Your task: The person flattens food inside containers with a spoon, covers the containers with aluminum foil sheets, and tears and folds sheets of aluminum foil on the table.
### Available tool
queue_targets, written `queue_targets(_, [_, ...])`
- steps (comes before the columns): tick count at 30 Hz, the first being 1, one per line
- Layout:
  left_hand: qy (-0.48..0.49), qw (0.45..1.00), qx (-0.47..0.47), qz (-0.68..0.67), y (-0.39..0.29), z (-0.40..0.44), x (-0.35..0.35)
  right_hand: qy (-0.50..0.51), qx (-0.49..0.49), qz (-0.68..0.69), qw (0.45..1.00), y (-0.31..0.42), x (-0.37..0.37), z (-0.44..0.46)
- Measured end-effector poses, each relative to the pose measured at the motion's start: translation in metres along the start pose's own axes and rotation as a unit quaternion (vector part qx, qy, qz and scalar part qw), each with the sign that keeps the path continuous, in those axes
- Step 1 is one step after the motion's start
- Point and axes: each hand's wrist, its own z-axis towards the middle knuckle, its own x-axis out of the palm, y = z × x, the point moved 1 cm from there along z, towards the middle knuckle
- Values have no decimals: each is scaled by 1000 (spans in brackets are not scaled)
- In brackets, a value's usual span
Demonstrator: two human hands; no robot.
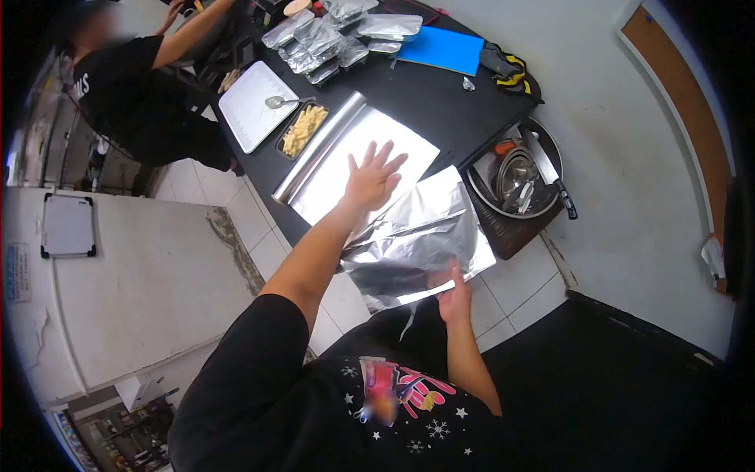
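Observation:
A roll of aluminium foil (321,147) lies slanted on the black table, with its sheet unrolled toward me. My left hand (373,179) presses flat on the sheet, fingers spread. Past the table edge, a crumpled part of the foil (417,236) hangs toward my body. My right hand (454,295) has hold of that foil at its near edge, with some fingers hidden behind it. Beside the roll sits a tray of yellowish food pieces (304,130), next to a white tray (255,106) with a spoon (281,101) across its edge.
Foil-wrapped packs (318,43) are piled at the table's far side, near a blue board (442,50) and a black-and-yellow item (506,69). At right, a metal basin (556,145) holds utensils, with a knife (543,164) on it. A co-worker (130,86) stands at upper left.

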Motion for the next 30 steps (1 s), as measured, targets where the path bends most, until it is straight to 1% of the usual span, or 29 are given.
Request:
queue_targets(1, [8, 1000, -3, -1, 0, 0, -1, 9, 17, 4, 1000, -6, -4, 0])
queue_targets(4, [16, 1000, -6, 1, -2, 0, -2, 7, 18, -74, 997, -17, -10, -9])
queue_targets(7, [10, 1000, -4, 9, -1, 0, -1, 4, 8, -54, 999, -25, -15, -14])
queue_targets(10, [7, 1000, -2, 9, 0, 0, 1, -2, 28, -33, 999, -27, -15, -27])
queue_targets(13, [9, 1000, -1, 4, 2, 1, 2, 22, 38, -11, 999, -35, -5, -40])
queue_targets(14, [11, 1000, -1, 2, 2, 0, 2, 26, 36, -20, 999, -38, -5, -39])
queue_targets(17, [-31, 999, -15, -36, 10, -9, -5, 36, 21, -33, 999, -47, -9, -35])
queue_targets(20, [-23, 999, -27, -30, 22, -36, -16, 43, 3, -20, 999, -49, -8, -35])
queue_targets(22, [10, 1000, -30, 3, 23, -52, -17, 44, 4, -7, 999, -50, -2, -38])
queue_targets(24, [38, 999, -36, 12, 25, -62, -14, 34, -23, -24, 999, -52, 4, -42])
queue_targets(27, [19, 999, -48, 16, 28, -66, -4, 22, -43, -31, 998, -54, 0, -44])
queue_targets(30, [17, 999, -49, 12, 29, -66, -2, 22, -41, -14, 999, -58, -13, -47])
